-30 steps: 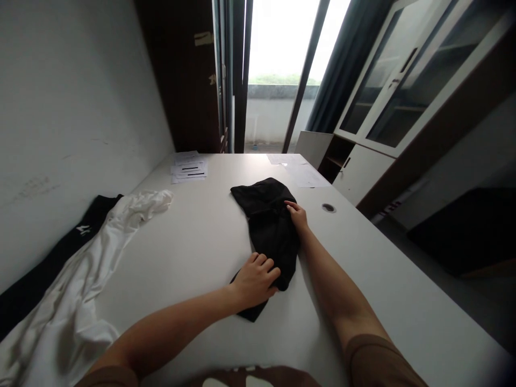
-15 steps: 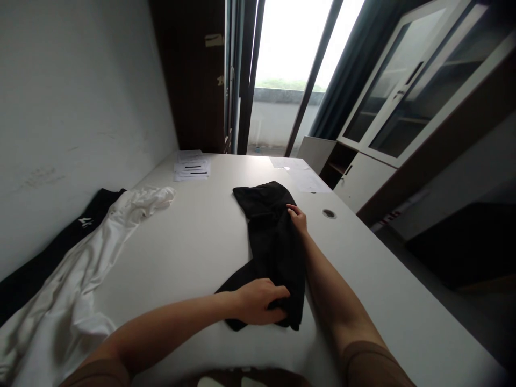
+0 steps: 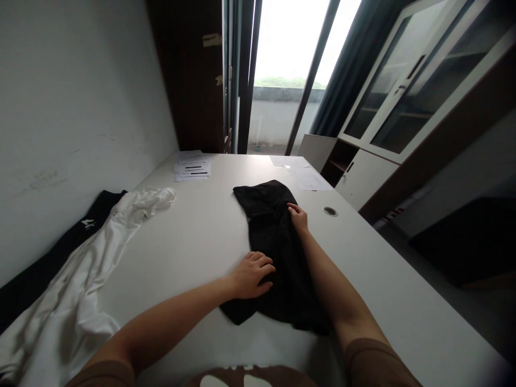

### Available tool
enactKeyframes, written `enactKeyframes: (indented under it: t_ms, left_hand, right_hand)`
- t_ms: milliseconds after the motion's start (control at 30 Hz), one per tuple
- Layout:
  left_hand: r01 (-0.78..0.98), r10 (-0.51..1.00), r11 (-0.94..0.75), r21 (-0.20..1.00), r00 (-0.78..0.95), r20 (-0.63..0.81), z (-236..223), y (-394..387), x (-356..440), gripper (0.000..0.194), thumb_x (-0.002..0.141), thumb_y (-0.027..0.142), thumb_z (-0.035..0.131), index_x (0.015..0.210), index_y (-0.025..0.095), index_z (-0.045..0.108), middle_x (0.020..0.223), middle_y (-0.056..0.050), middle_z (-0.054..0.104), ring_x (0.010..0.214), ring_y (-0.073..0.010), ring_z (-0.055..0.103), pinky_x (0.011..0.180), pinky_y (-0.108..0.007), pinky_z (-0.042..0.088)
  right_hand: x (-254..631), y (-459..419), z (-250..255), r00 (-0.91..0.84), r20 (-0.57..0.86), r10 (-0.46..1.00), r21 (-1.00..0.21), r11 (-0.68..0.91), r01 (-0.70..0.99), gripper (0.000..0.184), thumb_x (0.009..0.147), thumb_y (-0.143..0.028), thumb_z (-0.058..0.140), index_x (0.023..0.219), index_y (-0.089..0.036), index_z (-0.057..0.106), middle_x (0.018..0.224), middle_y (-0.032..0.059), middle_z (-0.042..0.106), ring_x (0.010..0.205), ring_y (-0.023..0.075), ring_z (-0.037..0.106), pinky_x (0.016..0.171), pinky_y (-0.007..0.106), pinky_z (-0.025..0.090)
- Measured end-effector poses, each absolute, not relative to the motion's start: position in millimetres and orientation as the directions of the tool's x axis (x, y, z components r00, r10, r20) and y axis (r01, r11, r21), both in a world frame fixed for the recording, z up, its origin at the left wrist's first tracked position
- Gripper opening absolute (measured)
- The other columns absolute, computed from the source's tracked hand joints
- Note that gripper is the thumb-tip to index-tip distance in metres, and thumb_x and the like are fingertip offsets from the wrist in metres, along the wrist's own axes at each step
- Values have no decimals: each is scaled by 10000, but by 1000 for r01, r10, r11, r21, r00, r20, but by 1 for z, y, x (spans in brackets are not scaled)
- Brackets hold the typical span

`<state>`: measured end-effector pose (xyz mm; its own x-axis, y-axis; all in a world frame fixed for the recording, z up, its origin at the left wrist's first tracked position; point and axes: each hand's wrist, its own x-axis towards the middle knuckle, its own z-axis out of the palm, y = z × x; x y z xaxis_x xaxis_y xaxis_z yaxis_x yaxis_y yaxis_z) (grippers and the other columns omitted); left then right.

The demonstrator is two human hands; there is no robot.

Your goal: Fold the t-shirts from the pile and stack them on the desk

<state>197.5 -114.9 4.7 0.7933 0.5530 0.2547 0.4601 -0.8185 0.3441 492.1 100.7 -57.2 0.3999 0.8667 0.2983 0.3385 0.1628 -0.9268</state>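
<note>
A black garment (image 3: 270,231), perhaps a pair of trousers, lies partly folded and creased on the white table (image 3: 181,247). Its lower part splits into two flaps towards me. My right hand (image 3: 297,218) has its fingertips closed on the upper right edge of the cloth. My left hand (image 3: 252,275) rests palm down over the left side, fingers stretched and thumb apart, touching the fabric. The right forearm hides some of the lower right edge.
At the left, a white satiny garment (image 3: 108,231) lies beside a black garment with a white logo (image 3: 60,247), along the wall. Papers (image 3: 192,166) lie at the back left and more sheets (image 3: 308,177) at the back right. A cable hole (image 3: 330,212) sits near the right edge.
My left hand has moved up and slightly left over the cloth, its fingers now flatter. The garment's lower right part has spread to the right. My right hand stays in place.
</note>
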Motion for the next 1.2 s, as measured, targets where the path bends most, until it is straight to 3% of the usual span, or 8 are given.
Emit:
enactKeyframes:
  t_ms: [100, 200, 1200]
  left_hand:
    - [423, 519, -832, 360, 823, 232, -1, -114, 196, 468, 931, 427, 649, 1356, 238, 597, 1486, -90, 564, 1466, -305, 407, 1251, -504, 250]
    - [401, 497, -834, 378, 845, 200, -3, -115, 195, 511, 947, 462, 625, 1407, 246, 567, 1540, -90, 524, 1492, -300, 390, 1278, -534, 189]
    - [406, 504, -822, 399, 845, 179, 3, -115, 195, 475, 957, 415, 613, 1396, 236, 582, 1539, -107, 528, 1478, -295, 420, 1269, -550, 217]
  right_hand:
    - [493, 101, -58, 390, 314, 866, -919, 173, 355, 410, 791, -395, 599, 1098, -198, 786, 1166, 83, 766, 1154, 280, 674, 1089, 451, 477]
    - [493, 102, -59, 386, 334, 860, -912, 192, 362, 417, 792, -400, 597, 1104, -195, 782, 1167, 87, 764, 1155, 279, 672, 1091, 447, 475]
    - [488, 97, -52, 385, 299, 873, -915, 148, 375, 386, 811, -388, 589, 1081, -199, 790, 1167, 85, 768, 1172, 274, 674, 1102, 446, 472]
